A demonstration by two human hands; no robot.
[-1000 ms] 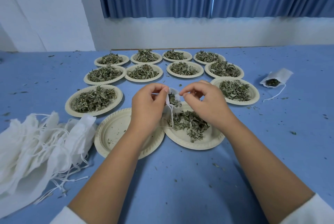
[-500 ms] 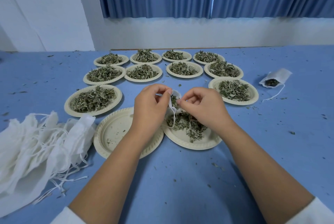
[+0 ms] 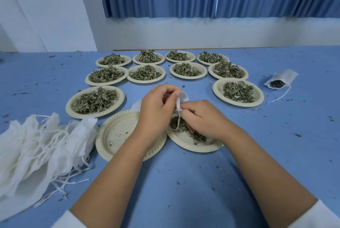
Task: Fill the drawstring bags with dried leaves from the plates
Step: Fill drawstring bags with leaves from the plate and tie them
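Observation:
My left hand [image 3: 156, 107] pinches the rim of a small white drawstring bag [image 3: 182, 99], holding it up over the near plate [image 3: 185, 144]; its string dangles down. My right hand [image 3: 200, 117] is lowered onto that plate's dried leaves [image 3: 199, 136], fingers curled around a pinch of them. A nearly bare plate [image 3: 114, 135] lies under my left wrist. The inside of the bag is hidden.
Several plates heaped with dried leaves, such as one [image 3: 94, 100] at the left and one [image 3: 238, 92] at the right, fan out behind. A pile of white drawstring bags [image 3: 33, 152] lies at the left. A filled bag [image 3: 279, 81] rests at the far right. Leaf crumbs dot the blue table [image 3: 184, 181].
My right hand has dropped from the bag's mouth down onto the leaves on the near plate. My left hand still holds the bag up, shifted slightly.

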